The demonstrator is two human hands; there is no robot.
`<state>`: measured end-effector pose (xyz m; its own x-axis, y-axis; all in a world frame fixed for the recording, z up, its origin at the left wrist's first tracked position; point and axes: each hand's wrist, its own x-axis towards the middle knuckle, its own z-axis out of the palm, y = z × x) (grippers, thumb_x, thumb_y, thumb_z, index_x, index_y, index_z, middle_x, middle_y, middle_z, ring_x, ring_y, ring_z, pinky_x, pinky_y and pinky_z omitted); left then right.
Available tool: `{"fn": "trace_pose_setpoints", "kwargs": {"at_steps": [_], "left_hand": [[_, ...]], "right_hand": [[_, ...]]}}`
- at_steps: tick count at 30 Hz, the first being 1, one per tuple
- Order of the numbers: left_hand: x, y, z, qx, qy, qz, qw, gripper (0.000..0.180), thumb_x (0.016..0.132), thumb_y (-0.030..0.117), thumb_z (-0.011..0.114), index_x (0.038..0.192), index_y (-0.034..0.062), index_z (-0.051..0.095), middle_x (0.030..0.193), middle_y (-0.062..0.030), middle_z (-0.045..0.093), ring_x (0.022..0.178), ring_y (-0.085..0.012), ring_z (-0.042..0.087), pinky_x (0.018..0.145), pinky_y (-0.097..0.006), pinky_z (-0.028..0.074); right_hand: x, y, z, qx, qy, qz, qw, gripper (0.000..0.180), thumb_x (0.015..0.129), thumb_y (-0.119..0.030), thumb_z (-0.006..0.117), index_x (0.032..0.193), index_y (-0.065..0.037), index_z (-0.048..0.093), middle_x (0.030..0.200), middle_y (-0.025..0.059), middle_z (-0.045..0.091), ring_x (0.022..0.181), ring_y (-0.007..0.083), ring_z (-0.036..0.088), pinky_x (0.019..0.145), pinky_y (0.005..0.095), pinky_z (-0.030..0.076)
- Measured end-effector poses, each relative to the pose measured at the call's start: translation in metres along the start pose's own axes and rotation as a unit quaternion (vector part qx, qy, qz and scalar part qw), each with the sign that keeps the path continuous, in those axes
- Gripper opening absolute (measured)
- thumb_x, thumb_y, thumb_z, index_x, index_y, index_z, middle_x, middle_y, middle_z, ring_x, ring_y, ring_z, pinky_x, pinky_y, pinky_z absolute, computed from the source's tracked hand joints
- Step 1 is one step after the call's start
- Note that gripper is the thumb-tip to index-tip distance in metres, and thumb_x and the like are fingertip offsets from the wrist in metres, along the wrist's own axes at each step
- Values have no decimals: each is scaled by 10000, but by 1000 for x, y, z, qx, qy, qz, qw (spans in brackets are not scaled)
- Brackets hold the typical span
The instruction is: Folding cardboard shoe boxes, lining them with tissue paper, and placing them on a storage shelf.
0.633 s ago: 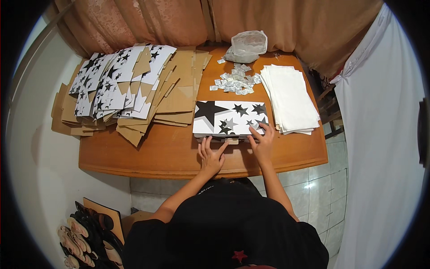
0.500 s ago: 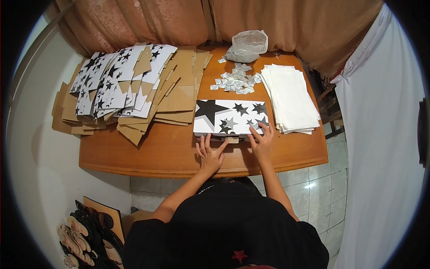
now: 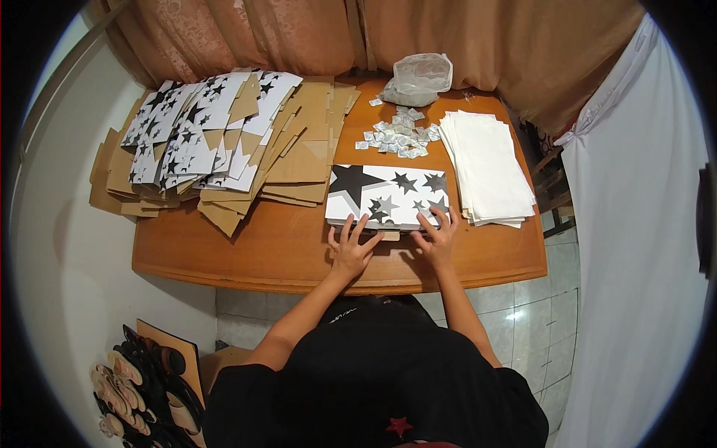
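A white cardboard box [image 3: 387, 196] with black and grey stars lies on the wooden table in front of me, its lid down. A small brown flap [image 3: 390, 235] sticks out at the middle of its near side. My left hand [image 3: 351, 250] rests at the box's near left edge, fingers spread, with some fingertips on the lid. At the near right corner my right hand [image 3: 439, 237] touches the lid with its fingers apart. Neither hand is wrapped around anything. The underside of the box and most of its near wall are hidden.
Flat star-printed cardboard blanks [image 3: 216, 142] lie in a large overlapping pile on the left. Beyond the box are scattered small sachets [image 3: 402, 137] and an open clear plastic bag [image 3: 422, 78]. A stack of white sheets [image 3: 487, 168] lies to the right on the table [image 3: 246, 257].
The fingers of my left hand have moved up from the box's near side onto the lid's edge. My right hand stays at the right corner, its thumb shifted slightly left.
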<state>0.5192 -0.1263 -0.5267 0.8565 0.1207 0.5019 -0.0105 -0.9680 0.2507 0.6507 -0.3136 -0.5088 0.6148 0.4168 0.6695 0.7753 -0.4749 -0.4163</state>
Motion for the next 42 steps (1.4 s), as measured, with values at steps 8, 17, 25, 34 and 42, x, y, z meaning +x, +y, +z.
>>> {"fn": "trace_pose_setpoints", "kwargs": {"at_steps": [8, 17, 25, 34, 42], "left_hand": [[20, -21, 5, 6, 86, 40, 996, 366, 697, 238, 698, 1051, 302, 633, 1229, 80, 522, 1180, -180, 411, 923, -498, 161], [35, -23, 2, -25, 184, 13, 983, 174, 742, 224, 671, 916, 212, 679, 969, 109, 639, 999, -123, 560, 978, -470, 121], [32, -23, 11, -68, 156, 24, 985, 121, 726, 182, 694, 845, 168, 680, 918, 69, 652, 989, -135, 580, 1001, -508, 105], [32, -3, 8, -140, 105, 4, 985, 121, 730, 203, 689, 847, 173, 676, 986, 55, 648, 1074, -155, 546, 998, -520, 84], [35, -7, 6, -95, 113, 68, 987, 125, 725, 198, 685, 848, 183, 674, 984, 63, 647, 1048, -175, 555, 984, -531, 147]], "right_hand": [[-1, -4, 3, -11, 24, 21, 999, 317, 654, -196, 748, 964, -176, 685, 1109, 72, 528, 1157, 366, 342, 981, 493, 286], [-3, -1, 9, -6, 58, 16, 998, 274, 650, -215, 755, 916, -182, 696, 1018, 42, 561, 1120, 346, 386, 978, 478, 297], [-5, 2, 12, -1, 47, 17, 999, 199, 661, -192, 753, 850, -172, 697, 1008, 35, 562, 1127, 334, 381, 986, 483, 287], [-2, -23, 16, -27, 13, 70, 997, 103, 709, -253, 693, 786, -189, 671, 1047, 6, 559, 1196, 281, 372, 1035, 580, 55], [6, -39, 27, 5, -23, -59, 998, 138, 678, -174, 714, 790, -187, 635, 901, -26, 560, 970, 180, 552, 1037, 582, 71]]}}
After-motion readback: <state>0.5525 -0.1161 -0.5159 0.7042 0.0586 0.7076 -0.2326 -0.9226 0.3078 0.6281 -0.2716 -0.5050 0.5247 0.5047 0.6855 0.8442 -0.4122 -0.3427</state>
